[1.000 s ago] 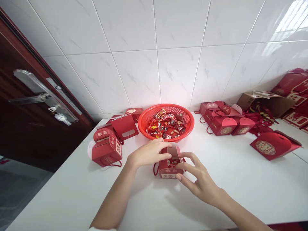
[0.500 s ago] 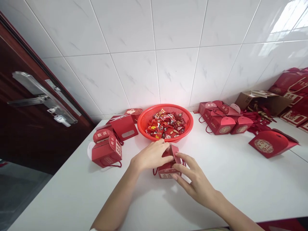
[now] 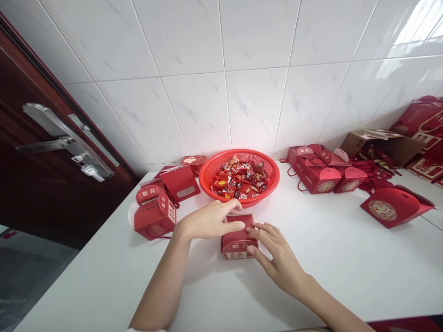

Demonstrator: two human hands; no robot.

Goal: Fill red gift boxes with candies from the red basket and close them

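A small red gift box (image 3: 236, 240) stands on the white table, its top flap folded down and a pale label on its front. My left hand (image 3: 211, 222) comes over it from the left, thumb pressed on the lid and fingers curved past the far edge. At the right edge of the box, my right hand (image 3: 275, 252) grips with its fingertips on the lid and its thumb at the front corner. Behind the box is a red plastic basket (image 3: 205, 177) of wrapped candies (image 3: 240, 177). The contents of the box are hidden.
To the left stand a red box with raised flaps (image 3: 154, 221) and an upright red card piece (image 3: 180, 183). Several red boxes (image 3: 320, 177) sit at the right, near another red box (image 3: 396, 207). A cardboard carton (image 3: 356, 143) stands behind. A tiled wall (image 3: 256, 106) backs the table.
The flaps that stood up on the box now lie flat across its top. My left thumb has come down on the lid, and my right fingers have shifted to its right edge.
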